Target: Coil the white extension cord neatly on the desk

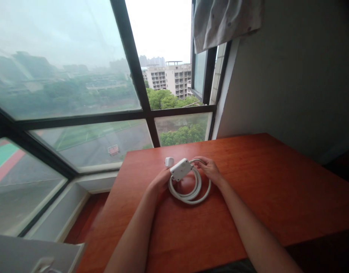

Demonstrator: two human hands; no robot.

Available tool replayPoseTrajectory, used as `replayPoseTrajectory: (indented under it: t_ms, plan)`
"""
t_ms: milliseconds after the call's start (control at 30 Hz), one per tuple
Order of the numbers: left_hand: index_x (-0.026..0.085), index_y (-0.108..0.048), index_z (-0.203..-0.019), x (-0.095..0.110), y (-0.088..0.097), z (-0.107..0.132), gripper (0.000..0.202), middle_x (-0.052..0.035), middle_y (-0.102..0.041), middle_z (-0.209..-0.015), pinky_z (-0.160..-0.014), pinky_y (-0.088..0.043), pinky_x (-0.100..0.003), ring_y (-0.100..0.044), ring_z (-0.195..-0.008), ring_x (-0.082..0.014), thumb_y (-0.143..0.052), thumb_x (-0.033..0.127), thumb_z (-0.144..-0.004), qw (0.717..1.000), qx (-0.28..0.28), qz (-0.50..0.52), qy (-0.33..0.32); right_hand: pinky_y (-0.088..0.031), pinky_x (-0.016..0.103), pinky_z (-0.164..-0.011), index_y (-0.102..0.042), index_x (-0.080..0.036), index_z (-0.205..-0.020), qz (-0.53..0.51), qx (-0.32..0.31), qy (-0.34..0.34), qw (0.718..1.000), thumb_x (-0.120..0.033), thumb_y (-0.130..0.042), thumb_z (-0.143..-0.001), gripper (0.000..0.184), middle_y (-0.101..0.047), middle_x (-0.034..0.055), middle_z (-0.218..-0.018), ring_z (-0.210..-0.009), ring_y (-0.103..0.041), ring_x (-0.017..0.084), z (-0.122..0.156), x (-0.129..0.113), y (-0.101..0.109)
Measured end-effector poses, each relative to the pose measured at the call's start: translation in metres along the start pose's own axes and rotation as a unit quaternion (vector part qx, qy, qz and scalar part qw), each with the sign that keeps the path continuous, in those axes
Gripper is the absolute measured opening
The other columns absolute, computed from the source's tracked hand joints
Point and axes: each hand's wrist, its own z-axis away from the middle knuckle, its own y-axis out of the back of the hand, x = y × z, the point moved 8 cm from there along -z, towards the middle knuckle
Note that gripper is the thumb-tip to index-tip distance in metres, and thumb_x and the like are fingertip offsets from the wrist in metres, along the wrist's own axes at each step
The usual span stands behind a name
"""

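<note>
A white power strip (180, 170), its flat face with small corner screws turned up, is held over the table by my left hand (162, 179). The fingers of that hand are closed around its left side and partly hidden behind it. Its white cable (191, 201) hangs in several loops below, close to the tabletop. My right hand (208, 169) is closed on the cable near the strip's right end. A white plug (169, 162) shows just beyond my left hand; whether it rests on the table I cannot tell.
The reddish-brown wooden table (265, 189) spreads under both arms. Dark-framed windows (146, 110) rise behind and to the left, with one pane swung open. A light curtain (228, 22) hangs at the top. A grey wall (288, 83) stands on the right.
</note>
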Motion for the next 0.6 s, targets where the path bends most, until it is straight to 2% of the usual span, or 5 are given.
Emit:
replayPoseTrajectory:
  t_ms: [100,233,433,533,600]
  plan:
    - [0.013,-0.06,-0.074,-0.002,0.0,-0.002,0.028,-0.0015,-0.057,-0.051,-0.037,-0.035,-0.018,-0.047,-0.038,-0.0082,-0.07,0.039,-0.078,1.0,-0.008,-0.021,0.0,-0.05,0.03,-0.076,-0.072,-0.018,-0.095,-0.026,-0.003,0.005,1.0,-0.046,-0.064,-0.082,0.032,-0.072,0.0069,-0.094,-0.085,-0.064,0.018,0.002,-0.012,0.006]
    - [0.012,-0.063,-0.082,-0.001,-0.002,-0.004,0.028,-0.0026,-0.06,-0.056,-0.042,-0.039,-0.019,-0.05,-0.043,-0.0093,-0.074,0.035,-0.072,0.999,-0.032,-0.018,-0.013,-0.051,0.032,-0.081,-0.072,-0.018,-0.095,-0.033,-0.056,0.0,0.998,-0.047,-0.067,-0.079,0.034,-0.072,0.0071,-0.097,-0.089,-0.064,0.019,0.0,-0.02,-0.005]
    - [0.009,-0.065,-0.095,0.001,-0.015,-0.005,0.037,-0.0071,-0.066,-0.071,-0.045,-0.035,-0.019,-0.05,-0.048,-0.0081,-0.07,0.036,-0.07,0.987,-0.155,-0.023,-0.046,-0.051,0.031,-0.076,-0.072,-0.018,-0.085,0.061,0.01,0.069,0.996,-0.048,-0.065,-0.08,0.032,-0.071,0.007,-0.089,-0.087,-0.064,0.021,-0.014,-0.029,-0.014]
    - [0.011,-0.065,-0.1,0.001,-0.02,-0.004,0.039,-0.0068,-0.067,-0.076,-0.047,-0.033,-0.019,-0.048,-0.049,-0.0079,-0.065,0.037,-0.071,0.978,-0.2,-0.025,-0.056,-0.05,0.028,-0.072,-0.071,-0.019,-0.094,0.132,-0.034,0.086,0.987,-0.048,-0.058,-0.086,0.032,-0.071,0.0069,-0.093,-0.084,-0.064,0.019,-0.015,-0.026,-0.029]
    - [0.011,-0.064,-0.1,0.0,-0.02,-0.005,0.037,-0.0069,-0.067,-0.077,-0.048,-0.033,-0.019,-0.047,-0.05,-0.0079,-0.061,0.036,-0.074,0.977,-0.206,-0.033,-0.052,-0.049,0.026,-0.063,-0.067,-0.021,-0.107,0.166,-0.084,0.064,0.98,-0.049,-0.05,-0.091,0.037,-0.07,0.005,-0.088,-0.073,-0.064,0.016,-0.014,-0.018,-0.04]
